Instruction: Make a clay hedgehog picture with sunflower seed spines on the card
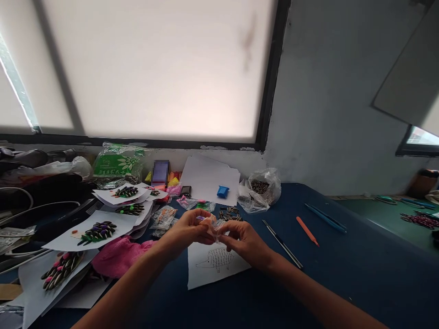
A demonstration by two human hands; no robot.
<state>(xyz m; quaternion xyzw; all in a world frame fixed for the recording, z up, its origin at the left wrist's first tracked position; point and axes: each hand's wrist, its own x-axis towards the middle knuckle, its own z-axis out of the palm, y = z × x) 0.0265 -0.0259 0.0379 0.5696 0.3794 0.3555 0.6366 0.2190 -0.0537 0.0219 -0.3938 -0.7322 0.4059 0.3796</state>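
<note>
Both hands meet above a white sheet (200, 274) that bears a line drawing of a hedgehog (219, 259). A small clear plastic packet (213, 227) with something pale orange in it is between them. My left hand (194, 227) grips the packet from the left, fingers closed. My right hand (245, 242) pinches the packet's clear plastic from the right. Just behind the hands lie loose sunflower seeds (230, 213) on the blue table. Part of the packet is hidden by the fingers.
On the left are several paper sheets with seed hedgehogs (99, 232) and a pink lump (120, 257). Behind stand a bag of seeds (259, 187) and a blue packet (222, 191). Right lie a metal tool (283, 244), an orange pen (307, 231) and blue tweezers (325, 217).
</note>
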